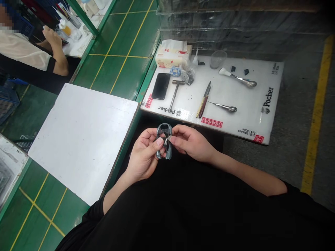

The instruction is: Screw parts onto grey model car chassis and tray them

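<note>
A small grey-blue model car body (164,128) is held above my lap, its hollow inside facing up. My left hand (143,153) grips its left side, the thumb reaching over the edge into the opening. On the other side, my right hand (193,142) pinches the right edge between thumb and forefinger, with the other fingers curled below. Whether a tiny part sits between those fingertips is too small to tell. A pale sliver shows in the middle of the opening, beside my left thumb.
On the printed work board (243,115) lie a phone (161,86), a T-handled tool (176,92), tweezers (202,101), two metal-handled tools, a tissue box (174,54) and a clear cup (218,60). A white board (86,136) lies left. Another person's arm (59,55) is upper left.
</note>
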`<state>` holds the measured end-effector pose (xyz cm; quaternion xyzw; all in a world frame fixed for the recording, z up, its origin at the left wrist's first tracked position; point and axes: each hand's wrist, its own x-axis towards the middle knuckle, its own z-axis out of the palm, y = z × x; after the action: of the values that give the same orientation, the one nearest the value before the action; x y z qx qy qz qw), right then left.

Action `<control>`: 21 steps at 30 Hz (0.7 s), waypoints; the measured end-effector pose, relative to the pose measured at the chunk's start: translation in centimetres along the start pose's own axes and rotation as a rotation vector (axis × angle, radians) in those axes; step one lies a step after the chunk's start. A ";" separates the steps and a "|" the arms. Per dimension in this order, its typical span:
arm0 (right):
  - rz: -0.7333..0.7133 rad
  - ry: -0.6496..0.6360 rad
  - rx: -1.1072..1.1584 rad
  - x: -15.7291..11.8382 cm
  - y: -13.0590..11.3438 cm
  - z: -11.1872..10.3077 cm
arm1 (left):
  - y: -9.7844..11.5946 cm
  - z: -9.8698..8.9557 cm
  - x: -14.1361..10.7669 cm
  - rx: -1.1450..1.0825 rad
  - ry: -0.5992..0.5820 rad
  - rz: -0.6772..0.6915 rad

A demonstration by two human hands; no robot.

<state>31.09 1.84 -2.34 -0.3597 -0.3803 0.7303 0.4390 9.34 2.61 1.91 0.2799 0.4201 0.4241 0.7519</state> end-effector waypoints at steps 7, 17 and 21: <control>-0.103 0.090 -0.156 -0.1 -0.1 -0.1 | -0.1 -0.1 -0.1 0.001 -0.003 0.003; -0.083 -0.035 -0.005 0.1 0.4 -0.6 | 0.1 0.3 0.0 0.000 -0.049 -0.043; -0.067 0.021 -0.009 -0.2 0.3 -0.8 | -0.2 0.0 0.1 0.049 -0.093 -0.023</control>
<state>31.73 1.80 -2.92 -0.3561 -0.3908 0.7097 0.4657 9.41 2.59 1.76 0.3128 0.3984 0.3914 0.7683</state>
